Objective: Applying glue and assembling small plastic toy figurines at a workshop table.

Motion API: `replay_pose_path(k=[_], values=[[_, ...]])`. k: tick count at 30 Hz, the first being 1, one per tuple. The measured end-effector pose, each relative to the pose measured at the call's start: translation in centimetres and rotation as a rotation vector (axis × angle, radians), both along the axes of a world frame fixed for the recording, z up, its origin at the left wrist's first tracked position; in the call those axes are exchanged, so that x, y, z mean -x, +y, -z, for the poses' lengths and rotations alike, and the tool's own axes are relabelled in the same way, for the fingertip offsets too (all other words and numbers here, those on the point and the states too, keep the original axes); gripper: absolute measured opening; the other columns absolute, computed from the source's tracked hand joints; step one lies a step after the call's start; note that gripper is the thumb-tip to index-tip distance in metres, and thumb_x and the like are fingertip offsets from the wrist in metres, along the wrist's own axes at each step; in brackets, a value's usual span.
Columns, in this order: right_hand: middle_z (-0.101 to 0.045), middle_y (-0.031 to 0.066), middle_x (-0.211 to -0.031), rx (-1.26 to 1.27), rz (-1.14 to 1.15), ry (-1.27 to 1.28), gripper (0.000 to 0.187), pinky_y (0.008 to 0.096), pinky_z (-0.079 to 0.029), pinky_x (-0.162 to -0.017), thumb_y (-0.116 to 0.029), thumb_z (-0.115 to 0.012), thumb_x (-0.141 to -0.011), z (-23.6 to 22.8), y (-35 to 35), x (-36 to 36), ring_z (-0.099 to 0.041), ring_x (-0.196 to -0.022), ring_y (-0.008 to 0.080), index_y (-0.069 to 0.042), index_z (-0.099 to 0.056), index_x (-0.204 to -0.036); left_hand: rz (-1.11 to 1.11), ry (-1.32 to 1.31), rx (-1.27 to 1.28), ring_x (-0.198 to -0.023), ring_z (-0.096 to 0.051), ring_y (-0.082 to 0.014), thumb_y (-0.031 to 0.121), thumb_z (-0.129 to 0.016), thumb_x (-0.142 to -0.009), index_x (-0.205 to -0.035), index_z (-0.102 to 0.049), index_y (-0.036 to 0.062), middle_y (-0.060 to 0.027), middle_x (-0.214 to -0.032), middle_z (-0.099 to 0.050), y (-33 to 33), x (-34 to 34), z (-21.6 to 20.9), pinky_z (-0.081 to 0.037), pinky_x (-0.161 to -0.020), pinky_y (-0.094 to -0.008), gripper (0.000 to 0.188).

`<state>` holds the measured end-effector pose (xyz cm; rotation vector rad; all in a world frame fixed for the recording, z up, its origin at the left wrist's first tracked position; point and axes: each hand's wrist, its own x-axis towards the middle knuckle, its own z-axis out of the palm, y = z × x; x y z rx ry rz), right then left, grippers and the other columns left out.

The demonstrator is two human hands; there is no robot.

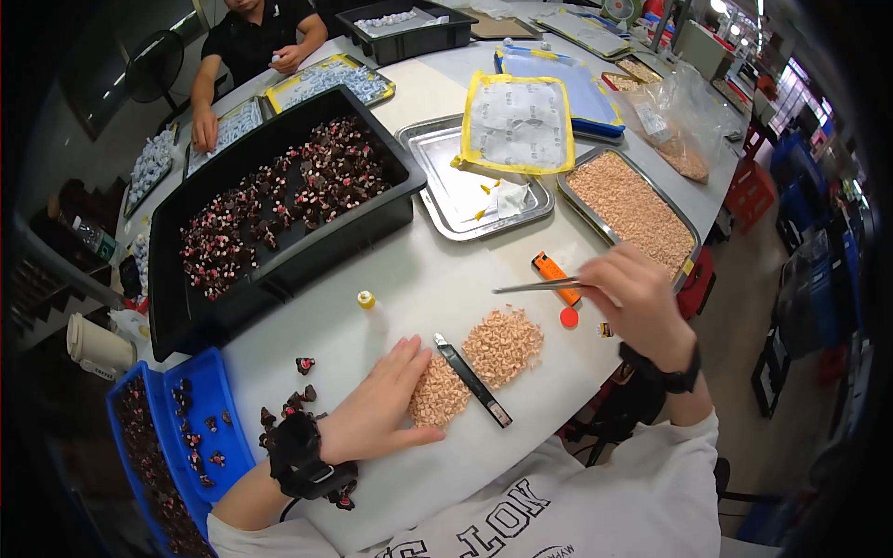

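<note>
Head view: I've got slim, silvery tweezers (537, 286) pinched in my right hand (642, 302) over the desk (395, 270); left hand (372, 409), fingers loosely open, lies beside tiny, heaped peach-coloured pieces (503, 348).

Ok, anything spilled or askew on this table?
Two things: small dark pieces lie loose on the table near the left hand, outside the black bin, perhaps deliberately; and the yellow-edged tray sits crookedly, overlapping the metal tray.
</note>
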<state>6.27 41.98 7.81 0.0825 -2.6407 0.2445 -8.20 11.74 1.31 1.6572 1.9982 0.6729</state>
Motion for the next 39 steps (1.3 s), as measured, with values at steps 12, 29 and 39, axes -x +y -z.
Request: replay_pose_path(k=[12,29,39], values=[[-0.059,0.0046,-0.088,0.126,-0.144,-0.308,0.028,0.0340,-0.049,-0.075,-0.002,-0.067,-0.073,7.9,0.6,5.5,-0.056,-0.089,0.0238,-0.012,-0.065,-0.099,0.040,-0.081,-0.010,-0.136,-0.019,-0.0451,0.037,-0.068,-0.080,-0.138,-0.026,-0.0048,-0.0306,-0.143,-0.023,0.4,-0.2,0.7,-0.019,-0.111,-0.0488,0.083],[-0.055,0.0057,-0.087,0.083,-0.309,-0.347,0.019,0.0320,-0.048,-0.073,-0.004,-0.059,-0.075,7.1,0.4,4.0,-0.056,-0.087,0.0227,-0.011,-0.063,-0.093,-0.008,0.017,-0.018,-0.130,-0.030,-0.0438,0.033,-0.058,-0.086,-0.131,-0.041,0.0008,-0.0259,-0.136,-0.037,1.5,-0.7,0.3,-0.026,-0.106,-0.0523,0.058],[-0.054,0.0057,-0.086,0.066,-0.318,-0.303,0.015,0.0310,-0.049,-0.073,-0.006,-0.058,-0.076,7.1,0.4,4.2,-0.056,-0.085,0.0219,-0.009,-0.063,-0.091,0.115,0.451,0.149,-0.130,-0.030,-0.0458,0.066,-0.056,-0.076,-0.134,-0.043,0.0108,-0.0340,-0.134,-0.035,2.9,-4.9,-3.1,-0.019,-0.101,-0.0655,0.081]])
